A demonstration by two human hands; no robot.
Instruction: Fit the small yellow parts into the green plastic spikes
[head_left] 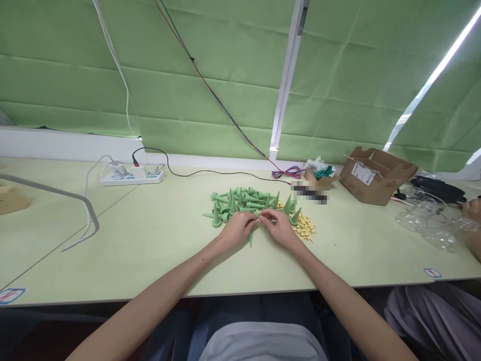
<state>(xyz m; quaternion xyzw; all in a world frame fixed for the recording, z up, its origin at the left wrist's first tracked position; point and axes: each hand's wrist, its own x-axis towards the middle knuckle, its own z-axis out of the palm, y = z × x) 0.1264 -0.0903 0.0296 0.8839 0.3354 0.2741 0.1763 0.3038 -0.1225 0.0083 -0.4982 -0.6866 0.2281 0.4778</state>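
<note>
My left hand (237,228) grips a green cone-shaped spike (250,238) whose tip points toward me. My right hand (278,226) meets it at the spike's wide end, fingers pinched on a small yellow piece that I can barely see. Just beyond both hands lies a pile of several green spikes (244,201). A heap of small yellow pieces (305,228) sits to the right of my right hand.
A white power strip (131,176) with cables lies at the back left. An open cardboard box (378,174) and clear plastic parts (428,220) are at the right, beside another person's hand (471,208). Red and blue wires (287,173) run to the back edge.
</note>
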